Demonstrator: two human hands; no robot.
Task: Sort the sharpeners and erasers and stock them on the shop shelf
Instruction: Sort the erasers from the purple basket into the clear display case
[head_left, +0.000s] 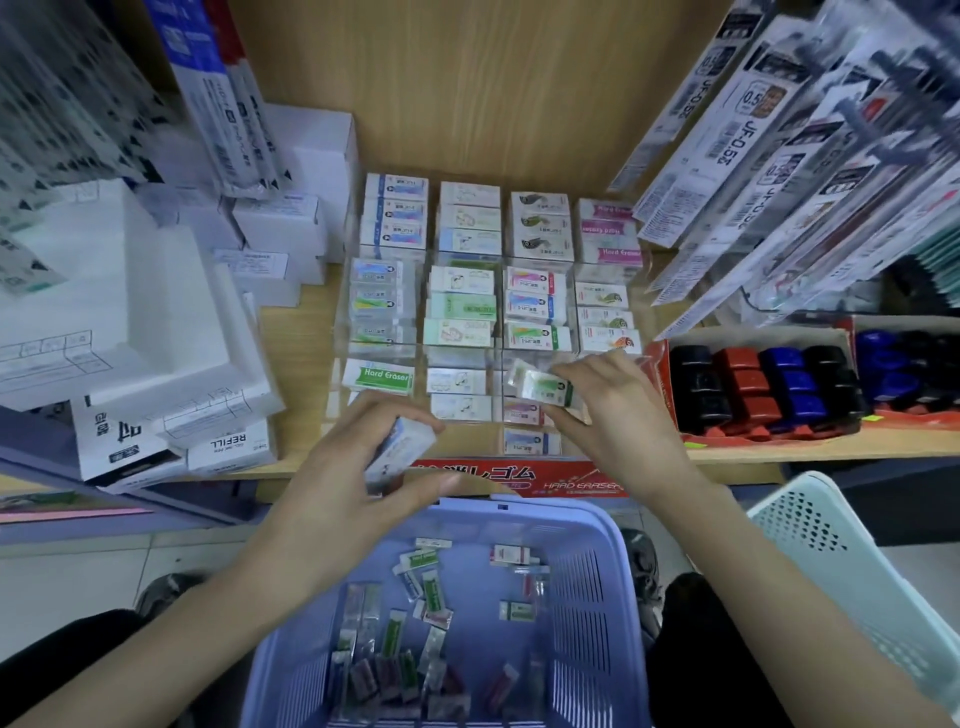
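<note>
A purple basket (589, 597) holds loose wrapped erasers (431, 592); a clear divided tray (341, 332) on the wooden shelf (296, 322) holds stacked eraser boxes (460, 306). The left grip (358, 478) curls round a pale eraser (402, 447) above the basket rim, and the right grip (618, 410) pinches a green-and-white eraser (543, 388) over the tray's front row.

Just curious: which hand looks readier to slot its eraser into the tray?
The right hand: its green eraser is over the clear tray; the left hand holds its blue eraser nearer the basket.
</note>
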